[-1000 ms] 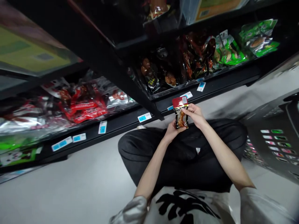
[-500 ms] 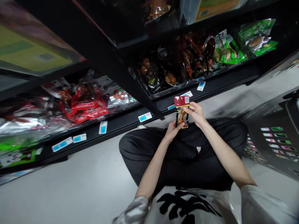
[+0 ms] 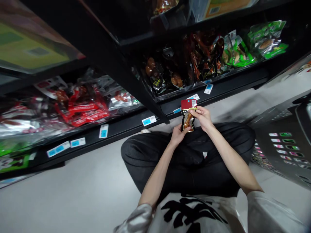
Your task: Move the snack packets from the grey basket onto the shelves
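A small snack packet (image 3: pixel 187 119) with a red top and a clear window onto brown meat, perhaps a drumstick, is held upright above my crossed legs. My left hand (image 3: pixel 178 135) pinches its lower left edge, thumb across the front. At the upper right side, my right hand (image 3: pixel 203 117) grips it just below the red header, thumb in front. The fingers behind the packet are hidden. Just beyond it lies the black shelf edge with a white and blue price tag (image 3: pixel 193 97).
Red snack packs (image 3: pixel 88 110) fill the lower shelf at left. Dark packs of brown meat (image 3: pixel 177 80) and green packs (image 3: pixel 239 53) sit on the shelf ahead. A grey shopping basket (image 3: pixel 264 129) stands close on my right. Pale floor (image 3: pixel 97 187) lies to my left.
The view has shifted slightly, so the shelves sit a little further left. Both hands keep their hold on the packet, which is tilted slightly differently.
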{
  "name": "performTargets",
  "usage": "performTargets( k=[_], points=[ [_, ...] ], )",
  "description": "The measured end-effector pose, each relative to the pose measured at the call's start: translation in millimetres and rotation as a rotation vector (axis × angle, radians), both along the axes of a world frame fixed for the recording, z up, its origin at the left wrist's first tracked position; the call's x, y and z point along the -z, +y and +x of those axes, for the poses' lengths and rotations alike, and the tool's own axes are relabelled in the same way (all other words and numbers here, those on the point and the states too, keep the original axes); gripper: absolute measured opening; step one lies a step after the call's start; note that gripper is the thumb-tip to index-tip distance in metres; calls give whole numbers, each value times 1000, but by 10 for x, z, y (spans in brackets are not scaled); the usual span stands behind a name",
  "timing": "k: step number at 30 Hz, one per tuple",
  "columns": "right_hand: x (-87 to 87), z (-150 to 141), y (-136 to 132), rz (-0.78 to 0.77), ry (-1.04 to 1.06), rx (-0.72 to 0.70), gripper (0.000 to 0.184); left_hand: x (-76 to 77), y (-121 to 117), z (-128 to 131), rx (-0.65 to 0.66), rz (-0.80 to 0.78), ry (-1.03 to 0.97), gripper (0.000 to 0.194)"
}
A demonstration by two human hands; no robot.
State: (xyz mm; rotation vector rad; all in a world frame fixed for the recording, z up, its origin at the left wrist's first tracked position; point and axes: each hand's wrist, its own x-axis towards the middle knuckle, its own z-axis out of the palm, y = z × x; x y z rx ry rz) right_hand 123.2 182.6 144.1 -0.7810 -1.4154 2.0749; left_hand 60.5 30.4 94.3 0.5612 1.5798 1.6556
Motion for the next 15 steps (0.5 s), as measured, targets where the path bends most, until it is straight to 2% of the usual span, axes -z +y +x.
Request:
performTargets(
  k=[4,8,15],
  points=[
    [17,2,-3,0,-26,-65,38,-39,3,14,-20,-19,-10,40],
    [15,6,-35,27,-40,-167,55,-86,-8,26,-34,-70,-14,37],
    [30,1,-67,62,-47,-106,53,-110,-3,21,-33,-29,-20,39]
  ],
)
